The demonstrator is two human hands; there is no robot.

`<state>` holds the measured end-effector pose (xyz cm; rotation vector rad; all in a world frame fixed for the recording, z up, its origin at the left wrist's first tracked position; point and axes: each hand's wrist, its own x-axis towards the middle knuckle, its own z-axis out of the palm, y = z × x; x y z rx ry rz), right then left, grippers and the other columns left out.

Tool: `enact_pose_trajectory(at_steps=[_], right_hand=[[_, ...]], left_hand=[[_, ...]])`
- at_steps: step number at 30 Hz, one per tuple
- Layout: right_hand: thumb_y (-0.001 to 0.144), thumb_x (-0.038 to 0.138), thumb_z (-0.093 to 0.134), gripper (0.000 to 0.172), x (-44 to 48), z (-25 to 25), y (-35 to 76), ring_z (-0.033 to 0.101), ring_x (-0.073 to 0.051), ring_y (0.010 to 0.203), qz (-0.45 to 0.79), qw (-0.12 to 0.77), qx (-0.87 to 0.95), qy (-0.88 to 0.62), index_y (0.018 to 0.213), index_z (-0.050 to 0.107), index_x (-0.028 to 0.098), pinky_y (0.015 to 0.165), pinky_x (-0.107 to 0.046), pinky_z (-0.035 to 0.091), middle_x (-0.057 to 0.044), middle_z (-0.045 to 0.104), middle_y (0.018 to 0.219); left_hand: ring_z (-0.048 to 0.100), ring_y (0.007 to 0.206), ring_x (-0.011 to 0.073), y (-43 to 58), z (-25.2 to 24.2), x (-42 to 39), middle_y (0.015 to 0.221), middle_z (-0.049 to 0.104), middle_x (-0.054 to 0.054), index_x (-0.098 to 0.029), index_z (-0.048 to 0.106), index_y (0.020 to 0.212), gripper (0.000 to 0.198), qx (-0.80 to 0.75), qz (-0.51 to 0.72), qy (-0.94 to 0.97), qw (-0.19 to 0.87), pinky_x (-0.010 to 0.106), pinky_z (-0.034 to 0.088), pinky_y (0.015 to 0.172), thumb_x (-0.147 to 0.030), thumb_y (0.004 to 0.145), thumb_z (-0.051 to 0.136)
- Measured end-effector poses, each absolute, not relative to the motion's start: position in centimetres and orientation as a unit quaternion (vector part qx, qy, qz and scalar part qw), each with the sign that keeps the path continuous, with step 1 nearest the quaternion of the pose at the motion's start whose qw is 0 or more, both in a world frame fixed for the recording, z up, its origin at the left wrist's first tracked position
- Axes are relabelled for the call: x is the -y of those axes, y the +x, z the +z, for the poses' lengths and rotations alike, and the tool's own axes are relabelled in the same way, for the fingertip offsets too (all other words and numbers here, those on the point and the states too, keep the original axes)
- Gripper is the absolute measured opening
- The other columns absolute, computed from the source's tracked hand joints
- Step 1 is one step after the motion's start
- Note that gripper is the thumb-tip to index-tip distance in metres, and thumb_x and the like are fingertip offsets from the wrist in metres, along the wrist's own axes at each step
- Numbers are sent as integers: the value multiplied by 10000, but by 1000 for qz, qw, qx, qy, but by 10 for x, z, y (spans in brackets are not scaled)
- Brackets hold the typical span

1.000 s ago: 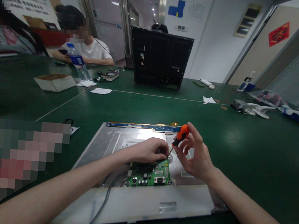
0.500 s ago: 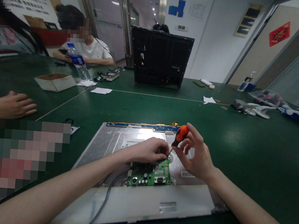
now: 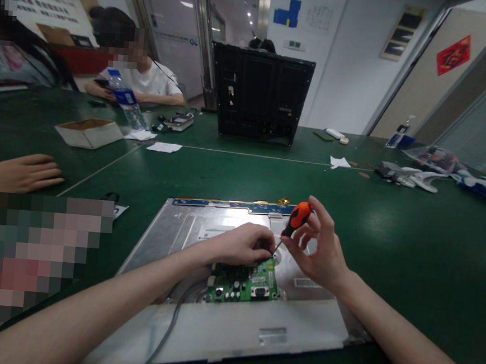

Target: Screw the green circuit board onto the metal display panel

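A silvery display panel lies back side up in front of me, with a green circuit board on it. My right hand grips a small orange and black screwdriver by its handle, tilted so the tip points down-left to the board's upper right corner. At that same corner the fingers of my left hand are pinched together beside the screwdriver tip. What they hold, if anything, is too small or hidden. My left hand covers the board's upper part. A grey cable runs from the board's left side towards me.
A black monitor back housing stands at the far side of the green table. Left are a white box, a water bottle and another person's hand. White gloves lie at the right. People sit across the table.
The screwdriver handle has tipped slightly right and up with my right hand, its tip staying at the board corner. My left hand has kept still. The other person's hand has flattened somewhat.
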<state>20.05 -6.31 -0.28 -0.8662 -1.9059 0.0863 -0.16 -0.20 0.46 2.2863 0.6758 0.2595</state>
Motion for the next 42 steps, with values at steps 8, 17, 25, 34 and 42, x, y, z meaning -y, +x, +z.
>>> enact_pose_trajectory(at_steps=[8, 17, 25, 34, 42], right_hand=[[939, 218, 598, 825, 64, -2, 200, 605, -111, 536, 51, 501, 787, -357, 1587, 95, 304, 409, -211, 506, -9, 636, 906], [940, 189, 587, 776, 64, 3, 199, 585, -103, 502, 9, 498, 791, -354, 1584, 174, 323, 405, -203, 495, 25, 618, 816], [908, 139, 571, 827, 67, 1, 199, 602, -112, 530, 58, 501, 789, -351, 1595, 133, 284, 421, -201, 497, 15, 621, 824], [945, 187, 586, 811, 65, 1, 199, 605, -103, 519, 30, 487, 793, -364, 1605, 135, 324, 432, -198, 508, 1, 655, 859], [934, 181, 596, 773, 67, 4, 199, 619, -115, 551, 42, 505, 797, -330, 1577, 186, 308, 425, -199, 492, 3, 646, 861]], left_hand=[[609, 751, 183, -2, 5, 2, 836, 680, 24, -171, 686, 912, 113, -263, 101, 888, 364, 275, 449, 695, -160, 821, 620], [612, 774, 191, -1, 6, 2, 847, 682, 33, -163, 691, 922, 126, -263, 101, 888, 363, 285, 450, 714, -147, 818, 622], [599, 749, 182, -1, 5, 2, 813, 673, 18, -165, 680, 870, 73, -262, 105, 889, 360, 271, 432, 691, -138, 823, 630], [580, 707, 161, 0, 3, 1, 775, 639, -5, -164, 657, 842, 70, -258, 113, 890, 358, 255, 418, 675, -102, 810, 650], [613, 777, 191, -1, 4, 1, 851, 679, 25, -168, 673, 875, 56, -253, 107, 895, 350, 282, 438, 701, -156, 834, 637]])
